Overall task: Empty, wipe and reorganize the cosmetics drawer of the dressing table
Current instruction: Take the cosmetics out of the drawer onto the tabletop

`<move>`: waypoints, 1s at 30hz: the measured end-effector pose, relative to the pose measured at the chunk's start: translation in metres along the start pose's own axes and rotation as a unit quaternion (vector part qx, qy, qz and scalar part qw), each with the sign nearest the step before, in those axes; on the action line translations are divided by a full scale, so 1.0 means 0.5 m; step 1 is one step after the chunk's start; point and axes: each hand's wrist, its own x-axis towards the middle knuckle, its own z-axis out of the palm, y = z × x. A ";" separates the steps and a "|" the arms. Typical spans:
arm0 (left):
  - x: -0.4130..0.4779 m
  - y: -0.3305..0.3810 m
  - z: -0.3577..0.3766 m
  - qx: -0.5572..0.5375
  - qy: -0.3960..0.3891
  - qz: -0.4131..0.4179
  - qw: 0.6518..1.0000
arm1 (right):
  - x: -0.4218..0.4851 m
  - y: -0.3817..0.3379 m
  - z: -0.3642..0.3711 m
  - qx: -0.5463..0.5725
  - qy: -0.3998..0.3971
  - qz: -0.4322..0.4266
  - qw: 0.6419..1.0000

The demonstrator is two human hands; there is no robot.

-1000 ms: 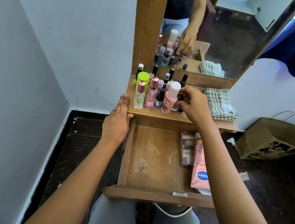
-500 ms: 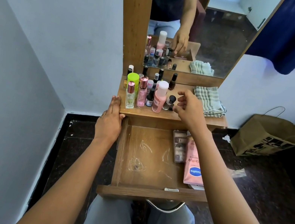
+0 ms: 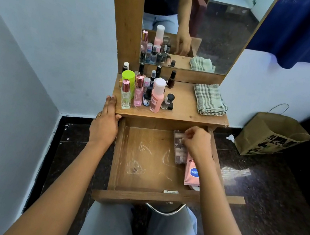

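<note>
The right hand (image 3: 196, 145) has been lowered from the bottles (image 3: 156, 97) onto the palette (image 3: 179, 157) in the drawer (image 3: 143, 156) (whether its grip is clamped cannot be told). The left hand (image 3: 105, 123) is laid flat, and emptying is judged nearly done.

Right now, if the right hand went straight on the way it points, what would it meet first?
Probably the palette in the drawer, just beneath the right hand; contact is unclear.

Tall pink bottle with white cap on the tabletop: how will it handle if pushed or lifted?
The pink bottle is tall and narrow, so a push near its cap would probably tip it. It stands tight among small bottles, so a tip may knock those. Its smooth, plastic-looking wall suggests light and perhaps slippery.
</note>
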 end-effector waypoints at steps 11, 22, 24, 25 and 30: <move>-0.002 0.007 0.005 -0.002 0.004 -0.013 1.000 | -0.030 0.011 0.109 -0.242 -0.096 -0.014 0.965; -0.001 0.003 0.012 -0.012 0.012 -0.005 1.000 | -0.079 0.066 0.055 -0.265 0.079 0.099 0.956; -0.001 0.004 0.012 -0.010 0.011 -0.007 1.000 | -0.083 0.071 0.068 -0.276 0.069 0.107 0.953; -0.001 0.004 0.011 -0.010 0.010 -0.007 1.000 | -0.086 0.069 0.073 -0.276 0.061 0.117 0.952; -0.002 0.006 0.008 -0.011 0.008 -0.008 1.000 | -0.101 0.065 0.069 -0.189 -0.019 0.157 0.969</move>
